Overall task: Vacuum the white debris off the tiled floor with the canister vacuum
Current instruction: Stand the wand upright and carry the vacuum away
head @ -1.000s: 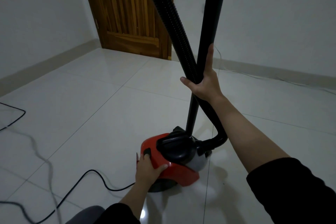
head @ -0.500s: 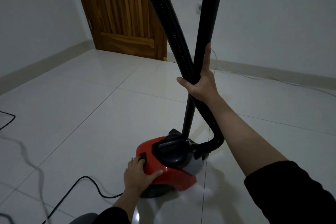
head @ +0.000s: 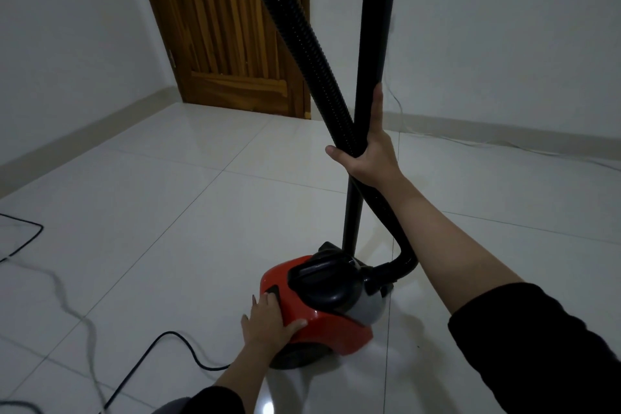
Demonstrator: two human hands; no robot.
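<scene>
A: Compared with half a second before, what has shifted?

B: Little. Left hand (head: 268,323) has slid slightly up the rear of the red plastic canister vacuum (head: 319,309), a fingertip now on its dark button; the right hand (head: 368,151) remains where it was.

A: Counts?

B: Two hands, one vacuum, one ribbed black hose (head: 302,44), one smooth black rigid wand (head: 376,27), one black power cord (head: 161,349), one slatted wooden door (head: 235,27). The vacuum sits on the glossy white tiled floor (head: 151,212), near the person.

A: Finger states?

B: Left fingers lie spread and pressing on the shell, thumb along its side. Right fingers curl round hose and wand together where they cross.

A: Hidden or unclear?

B: Hose and wand tops run out of view; no white debris can be made out.
</scene>
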